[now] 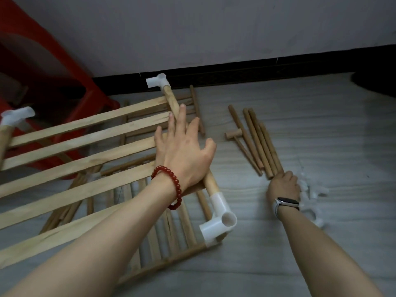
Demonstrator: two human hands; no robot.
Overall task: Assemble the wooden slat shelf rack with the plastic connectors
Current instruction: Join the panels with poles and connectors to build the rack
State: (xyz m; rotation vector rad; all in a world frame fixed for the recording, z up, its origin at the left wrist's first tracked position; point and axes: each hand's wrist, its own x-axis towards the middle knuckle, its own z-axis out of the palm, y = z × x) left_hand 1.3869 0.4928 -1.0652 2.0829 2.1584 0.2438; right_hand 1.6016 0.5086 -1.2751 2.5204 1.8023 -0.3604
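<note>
A slatted wooden shelf panel (70, 151) lies tilted across the left half of the view, above other slat panels on the floor. Its round end rail (171, 99) carries a white plastic corner connector at the far end (157, 81) and another at the near end (219, 219). My left hand (184, 151) rests on this rail with fingers spread and straight. My right hand (282, 186) reaches down to a blurred pile of white plastic connectors (310, 194) on the floor; its fingers are curled, and what they hold is hidden.
Several loose wooden dowels (257, 142) and a small wooden mallet (233, 133) lie on the grey floor at centre right. A red plastic stool (53, 67) stands at the left behind the panel. A dark skirting board (235, 71) runs along the wall.
</note>
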